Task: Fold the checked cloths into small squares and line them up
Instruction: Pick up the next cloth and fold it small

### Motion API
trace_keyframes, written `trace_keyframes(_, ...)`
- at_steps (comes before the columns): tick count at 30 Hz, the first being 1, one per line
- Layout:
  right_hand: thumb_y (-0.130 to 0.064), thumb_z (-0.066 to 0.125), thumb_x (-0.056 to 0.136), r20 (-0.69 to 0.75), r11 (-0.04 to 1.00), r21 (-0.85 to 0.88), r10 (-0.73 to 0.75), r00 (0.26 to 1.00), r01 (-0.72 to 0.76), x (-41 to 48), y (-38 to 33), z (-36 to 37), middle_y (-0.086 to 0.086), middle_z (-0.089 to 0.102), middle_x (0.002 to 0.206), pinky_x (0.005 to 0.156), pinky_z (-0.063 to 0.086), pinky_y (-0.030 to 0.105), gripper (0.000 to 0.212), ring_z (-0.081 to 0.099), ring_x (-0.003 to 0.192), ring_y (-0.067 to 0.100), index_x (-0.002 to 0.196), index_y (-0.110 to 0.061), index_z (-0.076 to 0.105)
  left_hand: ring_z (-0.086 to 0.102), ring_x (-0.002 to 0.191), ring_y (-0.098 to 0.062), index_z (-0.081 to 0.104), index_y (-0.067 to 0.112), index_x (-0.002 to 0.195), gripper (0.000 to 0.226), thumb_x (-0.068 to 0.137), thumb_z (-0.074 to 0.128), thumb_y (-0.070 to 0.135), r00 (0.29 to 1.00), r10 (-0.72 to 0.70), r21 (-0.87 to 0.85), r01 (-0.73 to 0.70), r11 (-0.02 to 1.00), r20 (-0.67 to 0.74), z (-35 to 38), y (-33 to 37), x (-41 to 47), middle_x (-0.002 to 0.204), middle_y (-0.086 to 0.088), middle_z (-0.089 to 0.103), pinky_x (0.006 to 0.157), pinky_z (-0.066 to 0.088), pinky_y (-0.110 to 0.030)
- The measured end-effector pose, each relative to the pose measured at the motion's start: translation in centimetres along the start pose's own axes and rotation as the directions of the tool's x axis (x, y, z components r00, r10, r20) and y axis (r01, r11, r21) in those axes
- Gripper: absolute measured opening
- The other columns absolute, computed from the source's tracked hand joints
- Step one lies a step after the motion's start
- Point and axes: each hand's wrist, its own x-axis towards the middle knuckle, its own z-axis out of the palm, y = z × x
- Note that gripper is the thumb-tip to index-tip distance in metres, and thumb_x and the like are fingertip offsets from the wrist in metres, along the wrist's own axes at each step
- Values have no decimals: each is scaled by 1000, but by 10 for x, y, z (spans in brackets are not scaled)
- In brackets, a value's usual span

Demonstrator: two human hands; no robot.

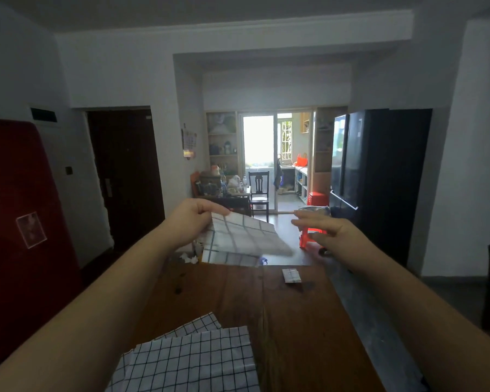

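Fold just starting, I'd say: my left hand [194, 215] pinches the cloth [244, 239] by a corner, right hand [327, 229] spread, empty; next it must catch the opposite corner.

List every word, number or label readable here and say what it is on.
No text can be read.
Wall calendar: print too small.
Lit sign under it: blurred.
Packet on the table: markings blurred.
Sticker on the red panel: blurred.
Checked cloth in the left hand: only a grid pattern.

Checked cloth [244, 239] in left grip [194, 219] above table [294, 321], right grip [327, 230] loose-fingered nearby
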Motion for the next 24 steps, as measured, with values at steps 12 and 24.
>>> trace_keyframes(12, -10, 60, 97, -79, 999, 27, -39, 996, 41, 11, -34, 22, -29, 63, 112, 76, 44, 2, 29, 54, 101, -23, 109, -35, 70, 70, 100, -9, 78, 40, 99, 21, 98, 64, 24, 981, 120, 88, -135, 987, 153, 16, 27, -10, 104, 22, 74, 87, 60, -32)
trace_keyframes(24, -26, 57, 101, 26, 994, -102, -41, 999, 44, 12, -58, 37, -14, 67, 83, 70, 43, 22, 18, 59, 81, -3, 88, -32, 68, 64, 90, -3, 71, 32, 110, 22, 94, 70, 16, 944, 304, 193, -325, 926, 131, 36, 49, -20, 101, 11, 69, 81, 55, -22)
